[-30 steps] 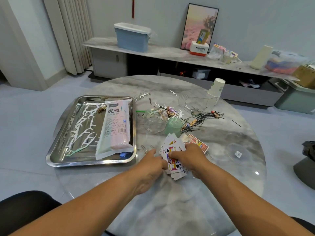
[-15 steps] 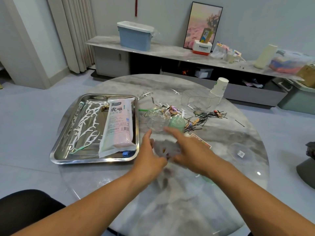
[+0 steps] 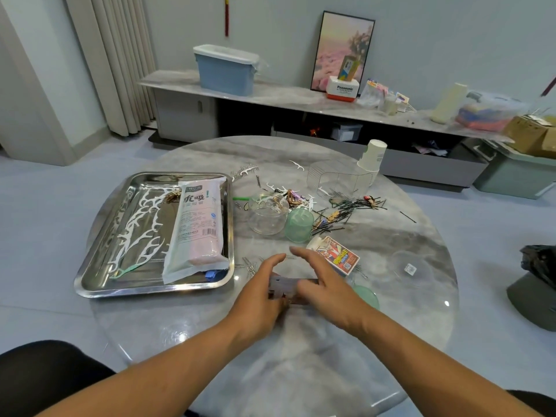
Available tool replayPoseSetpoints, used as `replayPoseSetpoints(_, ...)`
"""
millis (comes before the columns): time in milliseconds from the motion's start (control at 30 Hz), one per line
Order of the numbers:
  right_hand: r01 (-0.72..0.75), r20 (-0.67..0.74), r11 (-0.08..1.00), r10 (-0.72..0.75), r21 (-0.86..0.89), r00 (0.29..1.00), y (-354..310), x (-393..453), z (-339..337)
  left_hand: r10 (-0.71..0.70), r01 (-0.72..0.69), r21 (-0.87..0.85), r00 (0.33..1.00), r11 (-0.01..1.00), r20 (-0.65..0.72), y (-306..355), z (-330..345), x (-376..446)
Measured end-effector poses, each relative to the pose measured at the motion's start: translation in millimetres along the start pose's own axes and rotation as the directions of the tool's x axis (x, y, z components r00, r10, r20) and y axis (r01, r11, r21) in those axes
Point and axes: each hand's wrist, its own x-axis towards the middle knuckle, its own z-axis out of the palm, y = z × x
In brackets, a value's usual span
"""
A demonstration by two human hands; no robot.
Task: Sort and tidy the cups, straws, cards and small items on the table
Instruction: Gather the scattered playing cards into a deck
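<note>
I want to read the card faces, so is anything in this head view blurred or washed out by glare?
Head view: the cards between the left hand and right hand are motion-blurred, faces unreadable; glare spots sit on the table near its right edge; wide-angle lens bows the edges.
</note>
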Motion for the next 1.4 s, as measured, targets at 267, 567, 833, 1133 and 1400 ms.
replayPoseSetpoints(267, -0.145, -0.307, 0.984, 0.172, 0.107, 0.936, 19.5, -9.9, 33.5, 0.048, -0.049, 0.025, 0.999, 0.999, 0.025, -6.4, 16.2, -6.4)
replayPoseSetpoints(567, -0.073, -0.258, 0.977, 0.124, 0.199, 0.958, 12.5, -15.3, 52.2, 0.175, -0.143, 0.28, 0.98, 0.949, -0.092, -6.9, 15.5, -6.8)
replayPoseSetpoints(833, -0.055, -0.146, 0.99, 0.074, 0.131, 0.986, 10.4, -7.7, 34.0, 0.095, -0.053, 0.356, 0.99, 0.933, -0.101, 4.4, 5.6, -0.6)
replayPoseSetpoints(1133, 0.236, -0.262, 0.902, -0.341, -0.361, 0.903, -35.1, 8.0, -10.0, -0.029, 0.035, 0.111, 0.998, 0.993, -0.052, 42.4, -9.4, 12.7)
replayPoseSetpoints(1400, 0.071, 0.034, 0.835, -0.063, -0.546, 0.997, -14.3, 16.7, 3.4, -0.178, 0.186, -0.023, 0.965, 0.982, 0.193, 26.1, 1.9, 9.0)
